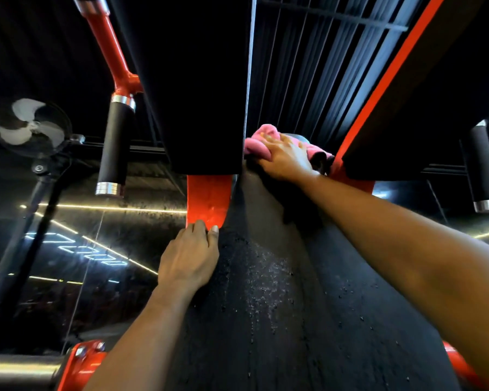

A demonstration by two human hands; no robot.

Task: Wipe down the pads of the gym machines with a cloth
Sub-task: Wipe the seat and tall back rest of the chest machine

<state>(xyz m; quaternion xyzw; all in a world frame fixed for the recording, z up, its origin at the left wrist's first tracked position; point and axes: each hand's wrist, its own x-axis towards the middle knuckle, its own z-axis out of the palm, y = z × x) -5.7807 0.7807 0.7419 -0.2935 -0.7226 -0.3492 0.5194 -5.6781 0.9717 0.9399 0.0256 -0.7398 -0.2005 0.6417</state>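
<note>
Pad (266, 306) wet-speckled; right grip (285, 159) flat, pressing pink cloth (261, 136); left grip (188, 258) curled round edge; fan (30, 127), dark room.

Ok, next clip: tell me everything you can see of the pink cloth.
The pink cloth looks like soft, towel-like fabric, bunched into folds rather than spread flat. It sits at the far top end of the black pad. The right hand lies over its middle with fingers spread, pressing it to the pad, so lumps of cloth show on both sides of the hand. The part under the hand is hidden.
</note>
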